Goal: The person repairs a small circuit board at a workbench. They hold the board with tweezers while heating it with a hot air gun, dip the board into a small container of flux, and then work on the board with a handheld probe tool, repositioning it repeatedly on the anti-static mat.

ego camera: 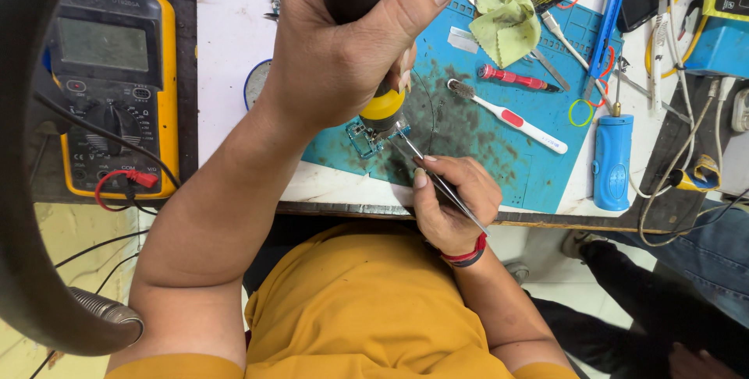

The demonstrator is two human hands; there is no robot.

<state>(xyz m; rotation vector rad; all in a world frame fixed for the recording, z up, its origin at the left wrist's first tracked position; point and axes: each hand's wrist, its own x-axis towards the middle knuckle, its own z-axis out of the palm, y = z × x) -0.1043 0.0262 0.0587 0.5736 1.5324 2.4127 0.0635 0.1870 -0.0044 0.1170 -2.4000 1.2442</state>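
Left hand (343, 44) grips black hot-air handle (367, 5) over small circuit board (367, 139); right hand (452, 203) pinches tweezers (437, 180); stained blue mat (499, 145) on white bench (230, 28), multimeter (109, 83) beside

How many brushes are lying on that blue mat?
1: a white toothbrush with a red grip lies on the blue mat, right of the left hand and above the right hand. The hands may hide others.
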